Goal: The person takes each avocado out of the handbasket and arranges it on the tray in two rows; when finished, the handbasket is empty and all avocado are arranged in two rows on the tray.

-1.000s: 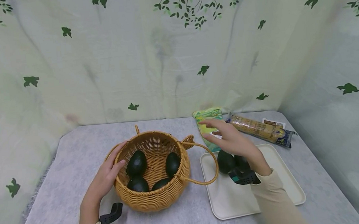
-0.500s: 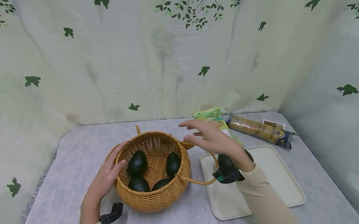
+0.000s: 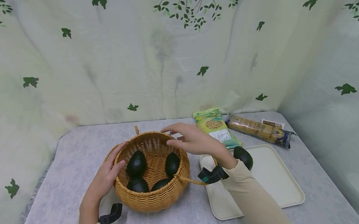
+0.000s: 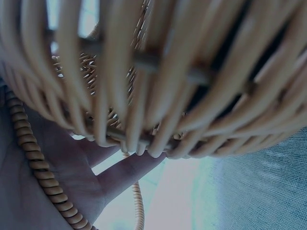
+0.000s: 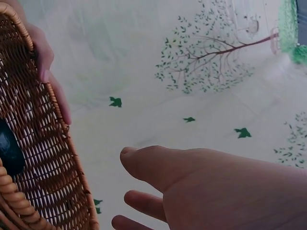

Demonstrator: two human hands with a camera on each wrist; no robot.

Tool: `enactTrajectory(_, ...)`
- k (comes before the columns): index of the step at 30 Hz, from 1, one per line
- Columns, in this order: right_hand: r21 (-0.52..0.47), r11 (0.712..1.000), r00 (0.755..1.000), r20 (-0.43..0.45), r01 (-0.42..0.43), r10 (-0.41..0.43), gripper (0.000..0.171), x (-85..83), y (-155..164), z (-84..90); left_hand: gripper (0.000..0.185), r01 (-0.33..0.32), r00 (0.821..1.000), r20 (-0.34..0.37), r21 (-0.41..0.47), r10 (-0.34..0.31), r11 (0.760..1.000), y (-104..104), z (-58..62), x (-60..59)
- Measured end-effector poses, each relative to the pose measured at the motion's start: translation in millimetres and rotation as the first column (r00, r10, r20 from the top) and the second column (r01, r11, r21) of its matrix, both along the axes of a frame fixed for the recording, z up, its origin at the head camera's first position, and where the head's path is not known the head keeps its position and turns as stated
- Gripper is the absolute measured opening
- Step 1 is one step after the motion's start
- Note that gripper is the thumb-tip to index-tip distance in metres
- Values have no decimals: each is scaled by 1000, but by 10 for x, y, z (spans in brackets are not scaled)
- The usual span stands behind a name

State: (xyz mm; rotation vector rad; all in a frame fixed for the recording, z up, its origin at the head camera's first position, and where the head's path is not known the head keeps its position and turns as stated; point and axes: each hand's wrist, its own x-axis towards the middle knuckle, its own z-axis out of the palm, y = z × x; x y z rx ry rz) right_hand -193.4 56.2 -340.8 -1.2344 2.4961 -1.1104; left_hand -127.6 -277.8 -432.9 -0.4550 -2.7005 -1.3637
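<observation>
Head view: the right hand (image 3: 195,141) is being held over the basket (image 3: 155,199) rim, fingers spread and empty; avocados (image 3: 136,163) are lying below-left, while the left hand (image 3: 106,175) is resting flat on the wall.

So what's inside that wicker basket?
The basket holds four dark green avocados, two farther back and two near the front wall. The near wall covers the lower parts of the front two and the basket floor.

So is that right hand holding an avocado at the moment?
No, the right hand hovers open and empty over the basket, while the avocados lie inside it.
</observation>
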Motion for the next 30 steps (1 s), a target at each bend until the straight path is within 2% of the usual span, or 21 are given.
enactTrajectory(10, 24, 997, 998, -8, -70, 70, 46, -85, -249, -34, 60, 0, 1000, -11, -7, 0, 1000, -3, 0, 10)
enactTrajectory(16, 56, 994, 996, 32, -91, 89, 46, -109, -386, -23, 60, 0, 1000, -5, -9, 0, 1000, -5, 13, 13)
enactTrajectory(30, 180, 972, 989, 13, -149, 149, 49, -175, -711, -28, 60, 14, 1000, 8, 13, -14, 1000, -14, 1, 1)
